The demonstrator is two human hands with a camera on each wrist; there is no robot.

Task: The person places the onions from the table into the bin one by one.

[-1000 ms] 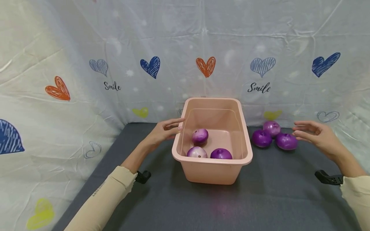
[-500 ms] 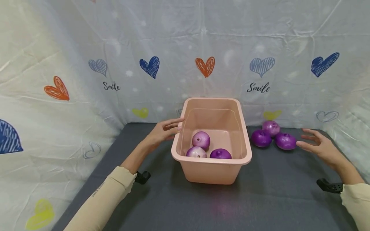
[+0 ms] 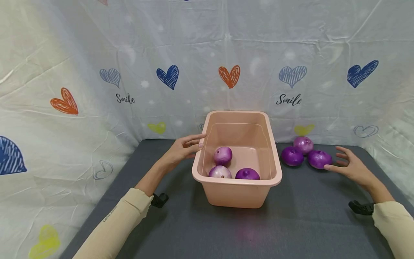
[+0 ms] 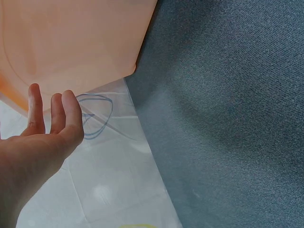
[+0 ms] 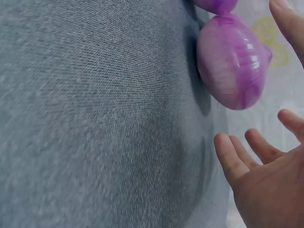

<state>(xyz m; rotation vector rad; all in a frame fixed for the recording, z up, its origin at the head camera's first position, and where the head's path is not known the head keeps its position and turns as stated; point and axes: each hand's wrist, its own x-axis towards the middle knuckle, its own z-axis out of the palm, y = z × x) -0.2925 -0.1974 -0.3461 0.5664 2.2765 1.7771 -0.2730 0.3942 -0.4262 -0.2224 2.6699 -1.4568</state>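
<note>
A pink plastic tub (image 3: 233, 194) stands mid-table with three purple onions inside: one onion (image 3: 223, 155) behind, a paler onion (image 3: 220, 172) front left and a darker onion (image 3: 247, 173) front right. My left hand (image 3: 182, 151) has its fingertips at the tub's left rim, fingers loosely extended. To the right of the tub three more onions lie clustered: a dark onion (image 3: 292, 156), a lighter onion (image 3: 303, 145) behind it and a nearer onion (image 3: 319, 159). My right hand (image 3: 354, 169) is spread beside that last onion, thumb close to it. In the right wrist view this onion (image 5: 232, 64) sits beyond the spread fingers.
Dark grey cloth (image 3: 207, 233) covers the table. A pale sheet (image 3: 194, 46) printed with hearts hangs right behind the tub and along the left side. Black straps (image 3: 159, 200) are on both wrists.
My right hand has moved back, opened its fingers and come in again beside the nearest onion. The rear onion in the tub has rolled slightly. My left hand stays at the rim.
</note>
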